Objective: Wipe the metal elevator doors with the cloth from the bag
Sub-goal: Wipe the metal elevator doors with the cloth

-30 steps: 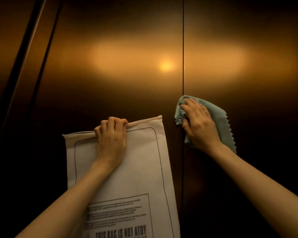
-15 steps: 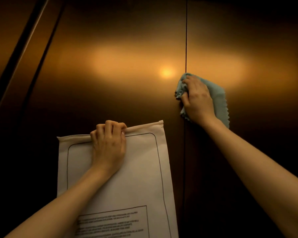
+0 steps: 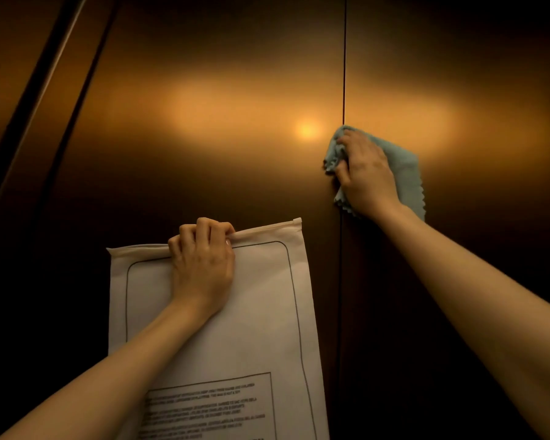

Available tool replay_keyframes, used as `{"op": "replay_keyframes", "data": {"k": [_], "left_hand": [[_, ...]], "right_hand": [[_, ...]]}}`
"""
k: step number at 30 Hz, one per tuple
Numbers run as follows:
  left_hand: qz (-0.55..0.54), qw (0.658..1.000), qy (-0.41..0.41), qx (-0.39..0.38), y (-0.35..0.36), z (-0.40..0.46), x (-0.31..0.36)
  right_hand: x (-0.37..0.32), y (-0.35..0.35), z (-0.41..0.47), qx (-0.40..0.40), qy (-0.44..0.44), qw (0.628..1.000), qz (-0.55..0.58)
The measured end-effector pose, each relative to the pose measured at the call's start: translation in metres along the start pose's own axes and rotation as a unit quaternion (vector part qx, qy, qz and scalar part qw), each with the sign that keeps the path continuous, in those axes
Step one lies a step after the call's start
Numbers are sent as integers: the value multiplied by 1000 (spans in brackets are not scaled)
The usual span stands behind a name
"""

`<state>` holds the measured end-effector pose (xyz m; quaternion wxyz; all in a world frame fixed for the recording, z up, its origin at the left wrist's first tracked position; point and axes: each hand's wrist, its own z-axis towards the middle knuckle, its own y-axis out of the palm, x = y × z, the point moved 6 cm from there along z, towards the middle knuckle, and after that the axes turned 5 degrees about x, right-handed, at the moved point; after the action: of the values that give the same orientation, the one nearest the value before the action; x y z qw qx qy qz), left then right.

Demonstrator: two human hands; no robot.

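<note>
A: Nearest first. What's the left hand (image 3: 204,265) doing?

B: Its fingers curl over the top edge of the bag (image 3: 223,338) and grip it, holding the bag flat in front of the left door (image 3: 204,90). The bag looks thin, light and floppy, so that stiffer sealed top strip seems the sensible place to take it.

A: And the cloth (image 3: 400,166)?

B: Further off, bunched under the right hand (image 3: 365,176). Fingers and thumb are curled into its left side, gripping it while the palm presses it against the right door (image 3: 458,74), right at the seam (image 3: 344,58).

A: How will it handle?

B: I'd judge it soft, light and limp, with a zigzag-cut edge trailing loose below the wrist. Best gathered in the middle under the palm, as it is. On smooth metal it should slide easily, so pressure matters more than grip.

A: What has changed?

B: A second ago the cloth sat lower on the right door; half a second ago it had climbed roughly level with the bright glare spot (image 3: 307,130). Now it sits at much the same height, beside that spot. The left hand's hold on the bag is unchanged.
</note>
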<state>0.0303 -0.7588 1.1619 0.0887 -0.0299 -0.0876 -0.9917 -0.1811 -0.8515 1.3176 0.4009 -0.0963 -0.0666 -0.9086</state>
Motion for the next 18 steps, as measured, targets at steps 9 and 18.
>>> {"op": "replay_keyframes", "data": {"k": [9, 18], "left_hand": [[12, 1000, 8, 0, -1, 0, 0], [0, 1000, 10, -7, 1, 1, -1]], "right_hand": [[3, 0, 22, 13, 9, 1000, -2], [-15, -10, -74, 5, -8, 1000, 9]]}}
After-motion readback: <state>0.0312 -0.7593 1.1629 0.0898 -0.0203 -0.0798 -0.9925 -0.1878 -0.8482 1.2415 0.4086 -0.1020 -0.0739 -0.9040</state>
